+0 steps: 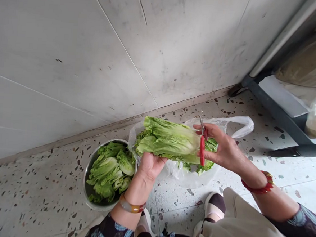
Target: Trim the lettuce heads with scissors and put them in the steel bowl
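Your left-hand grip (151, 166) was clasped on the underside of a long, pale-green, ruffle-leaved lettuce head (171, 139); your right-hand grip (226, 148) was clamped on red-handled metal scissors (202, 152) at its whitish base. Its long axis ran crosswise, leaves pointing left, above a translucent white plastic bag (194, 180).

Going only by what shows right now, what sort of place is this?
Likely a kitchen's back corner or prep area: a bowl of lettuce stands on the speckled floor, and a wheeled rack stands near the scuffed wall.
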The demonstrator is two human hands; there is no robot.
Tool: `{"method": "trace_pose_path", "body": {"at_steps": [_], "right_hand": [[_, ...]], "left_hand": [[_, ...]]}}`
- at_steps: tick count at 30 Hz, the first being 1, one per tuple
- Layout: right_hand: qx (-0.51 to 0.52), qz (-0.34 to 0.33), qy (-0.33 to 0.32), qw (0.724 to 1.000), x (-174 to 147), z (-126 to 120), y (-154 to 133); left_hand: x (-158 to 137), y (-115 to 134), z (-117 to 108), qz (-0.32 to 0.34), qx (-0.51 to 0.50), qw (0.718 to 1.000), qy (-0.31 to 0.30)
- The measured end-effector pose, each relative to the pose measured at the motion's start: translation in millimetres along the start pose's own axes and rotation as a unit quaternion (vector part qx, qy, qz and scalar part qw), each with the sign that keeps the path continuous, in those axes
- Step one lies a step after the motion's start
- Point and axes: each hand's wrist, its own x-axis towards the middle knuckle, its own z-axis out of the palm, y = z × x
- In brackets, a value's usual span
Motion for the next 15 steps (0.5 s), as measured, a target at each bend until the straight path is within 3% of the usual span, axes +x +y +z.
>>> {"method": "trace_pose_path", "body": {"at_steps": [4,9,12,15], "right_hand": [[0.134,0.084,0.0,0.987,2,15,13],[0.343,0.21,0.06,0.914,4,26,29],[0.401,0.23,0.061,0.885,6,31,36],[0.419,0.22,0.054,0.879,10,38,37]], "left_hand": [[-1,-2,10,-0.032,0.064,0.997,-0.01],[-11,1,21,0.008,0.106,0.986,-0.126],[-18,2,27,0.052,0.14,0.975,-0.164],[-23,4,33,0.081,0.158,0.971,-0.157]]}}
